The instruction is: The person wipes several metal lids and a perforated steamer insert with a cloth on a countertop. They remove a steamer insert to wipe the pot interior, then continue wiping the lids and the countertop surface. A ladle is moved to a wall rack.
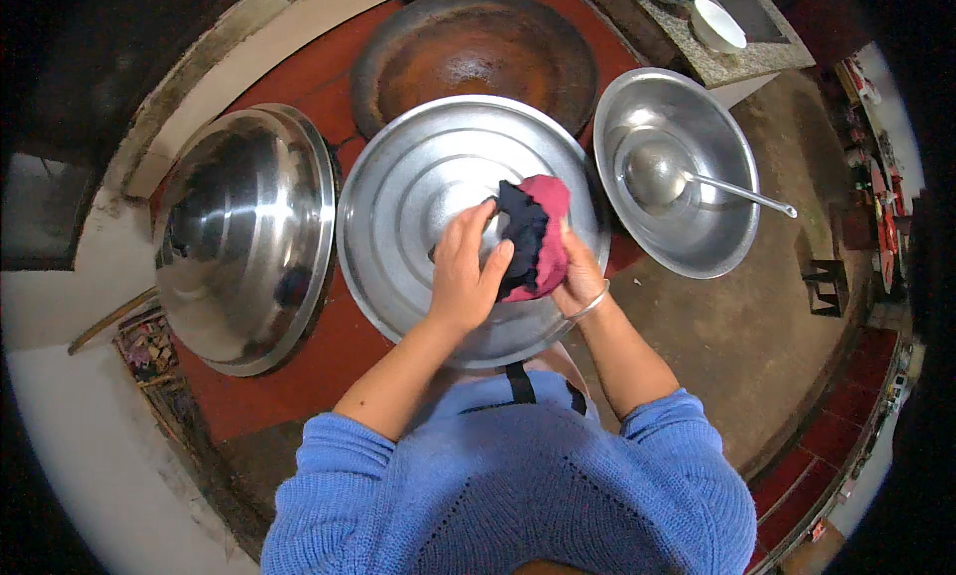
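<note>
A bunched pink and black cloth (549,235) is in my right hand (581,276), gripped from its right side. My left hand (467,272) is at the cloth's dark edge, its thumb against the black part and its fingers spread toward the far side. Small dark bits show at the left fingertips and beside the palm; what they belong to is hidden. Below both hands is a large round aluminium lid (396,164) with concentric rings. Its middle is partly covered by my left hand and the cloth.
A domed metal lid (239,231) leans at the left on the red tiled stove top (246,403). Behind is a round brown wooden board (478,60). At right, a metal basin (717,239) holds a ladle (736,190). White bowls (717,26) stand on a stone counter (769,60).
</note>
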`<state>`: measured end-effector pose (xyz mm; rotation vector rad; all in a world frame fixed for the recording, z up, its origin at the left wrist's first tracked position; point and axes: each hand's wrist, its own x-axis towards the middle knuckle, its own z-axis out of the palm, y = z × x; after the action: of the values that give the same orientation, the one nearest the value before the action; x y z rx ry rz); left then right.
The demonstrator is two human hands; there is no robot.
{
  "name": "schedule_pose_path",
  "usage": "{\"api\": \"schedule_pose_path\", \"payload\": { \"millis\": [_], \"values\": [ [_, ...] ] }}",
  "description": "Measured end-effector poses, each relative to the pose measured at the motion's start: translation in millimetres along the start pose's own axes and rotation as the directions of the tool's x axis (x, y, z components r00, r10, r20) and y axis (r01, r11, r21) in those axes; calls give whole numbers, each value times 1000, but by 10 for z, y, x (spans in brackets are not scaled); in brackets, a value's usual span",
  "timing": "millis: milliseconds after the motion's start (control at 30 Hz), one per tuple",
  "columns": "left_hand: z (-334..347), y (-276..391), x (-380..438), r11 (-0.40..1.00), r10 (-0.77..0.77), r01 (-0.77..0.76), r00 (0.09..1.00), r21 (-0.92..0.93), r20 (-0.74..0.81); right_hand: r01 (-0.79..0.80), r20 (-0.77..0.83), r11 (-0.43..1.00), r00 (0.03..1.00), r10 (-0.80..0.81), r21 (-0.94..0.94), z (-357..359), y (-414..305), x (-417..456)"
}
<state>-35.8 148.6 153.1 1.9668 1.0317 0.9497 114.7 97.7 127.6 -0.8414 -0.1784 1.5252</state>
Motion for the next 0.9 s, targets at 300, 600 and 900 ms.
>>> {"api": "schedule_pose_path", "payload": {
  "millis": [300,600,900],
  "values": [
    [26,-428,218,891,-353,249,905,379,236,56,29,988,998,-61,145,-477,-351,-488],
    [-108,-216,365,870,-296,171,932,462,212,217,39,968,974,-224,125,-704,-447,-745],
    [-197,-284,274,923,-198,117,962,368,189,206,67,975,975,-211,78,-524,-551,-826]
  ]
}}
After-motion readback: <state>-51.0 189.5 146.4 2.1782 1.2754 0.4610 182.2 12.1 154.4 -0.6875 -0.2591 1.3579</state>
